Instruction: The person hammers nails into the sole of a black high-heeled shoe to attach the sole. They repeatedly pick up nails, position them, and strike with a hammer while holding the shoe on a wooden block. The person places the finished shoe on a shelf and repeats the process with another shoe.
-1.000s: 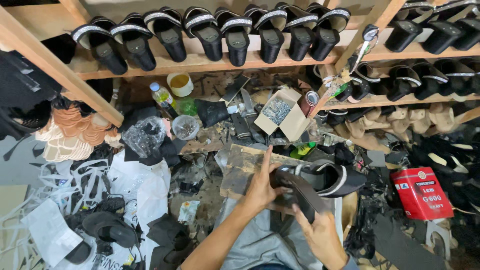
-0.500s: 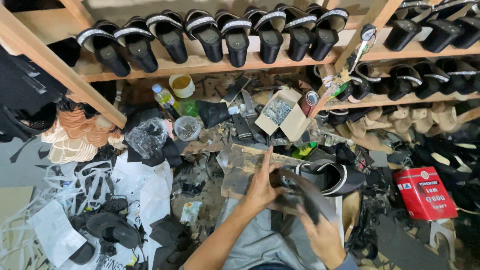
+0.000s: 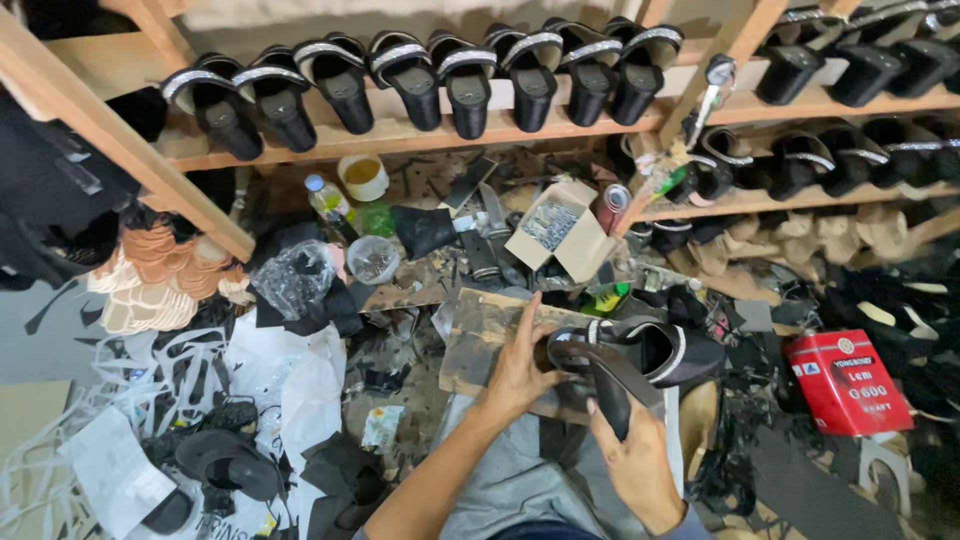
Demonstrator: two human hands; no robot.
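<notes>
Little shifting since earlier frame: black strap piece (image 3: 608, 380) tilting slightly. Left hand (image 3: 520, 365) gripping black slip-on sandal with silver trim (image 3: 640, 350) over worn wooden board (image 3: 480, 335); right hand (image 3: 635, 460) clasping strap (not yet attached). Finished pairs lining shelf (image 3: 420, 135) above board.

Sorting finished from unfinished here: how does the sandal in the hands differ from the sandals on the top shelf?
The sandal in the hands lies on its side over a wooden board; the shelf sandals hang toes-down in a row. Both hands grip the first; nothing touches the others. Both are black with pale strap trim.
</notes>
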